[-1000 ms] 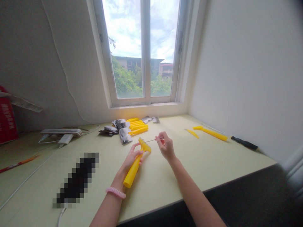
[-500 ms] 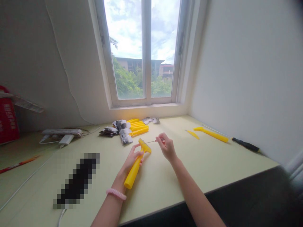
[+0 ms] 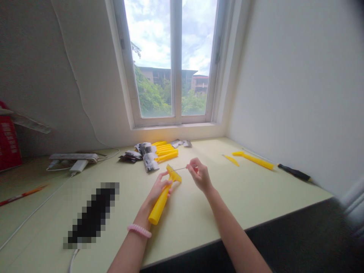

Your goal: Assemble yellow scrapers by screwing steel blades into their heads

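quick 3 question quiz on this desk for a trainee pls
1. True or false: the left hand holds the yellow plastic scraper by its handle.
2. What does the right hand pinch? A) a black screwdriver B) a thin metal rod C) a power strip
3. Which wrist wears the pink coil bracelet?

Key: 1 true; 2 B; 3 left

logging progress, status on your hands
Left hand gripping yellow scraper. Right hand pinching thin metal pin by scraper head. Packets beyond, not in way.
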`<state>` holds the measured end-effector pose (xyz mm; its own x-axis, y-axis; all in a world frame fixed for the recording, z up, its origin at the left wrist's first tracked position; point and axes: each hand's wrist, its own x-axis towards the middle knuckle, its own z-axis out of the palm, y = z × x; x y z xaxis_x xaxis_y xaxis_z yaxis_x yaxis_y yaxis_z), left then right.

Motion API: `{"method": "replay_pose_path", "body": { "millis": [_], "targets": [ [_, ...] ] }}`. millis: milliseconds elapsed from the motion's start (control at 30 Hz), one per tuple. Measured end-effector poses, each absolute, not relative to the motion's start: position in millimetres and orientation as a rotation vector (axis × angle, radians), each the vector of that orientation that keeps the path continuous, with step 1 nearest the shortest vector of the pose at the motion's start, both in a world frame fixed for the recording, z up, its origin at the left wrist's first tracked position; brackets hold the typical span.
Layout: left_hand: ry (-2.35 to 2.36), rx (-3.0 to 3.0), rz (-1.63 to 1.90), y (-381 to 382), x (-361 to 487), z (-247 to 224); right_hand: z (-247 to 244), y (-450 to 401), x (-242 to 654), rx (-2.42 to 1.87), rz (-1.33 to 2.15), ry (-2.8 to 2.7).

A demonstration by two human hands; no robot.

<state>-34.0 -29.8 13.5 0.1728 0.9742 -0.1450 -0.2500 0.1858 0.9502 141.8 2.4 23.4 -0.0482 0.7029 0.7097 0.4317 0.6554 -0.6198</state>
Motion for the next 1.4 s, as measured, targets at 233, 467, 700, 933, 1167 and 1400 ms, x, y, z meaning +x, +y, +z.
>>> {"method": "replay_pose_path", "body": {
  "millis": [233,467,700,933,1167,1400],
  "targets": [
    [0.973,0.962,1.095,-31.0,-34.0,14.1,24.1,1.2,141.3,-0.905,0.320,-1.641],
    [0.987,0.986,1.071,-30.8,-33.6,13.7,22.9,2.3,143.0,-0.951,0.364,-1.592],
    [0.996,0.976,1.108,-29.1,-33.9,12.8,23.8,1.6,141.9,-0.964,0.258,-1.659],
    [0.990,0.956,1.120,-30.2,-33.6,14.0,22.3,0.3,142.8,-0.969,0.332,-1.615],
    [0.968,0.901,1.199,-26.2,-33.3,10.7,23.6,12.4,150.1,-0.916,0.560,-1.065],
    [0.932,0.869,1.249,-15.0,-30.3,5.0,0.2,53.4,176.0,-0.939,1.132,-0.330]
  ]
}}
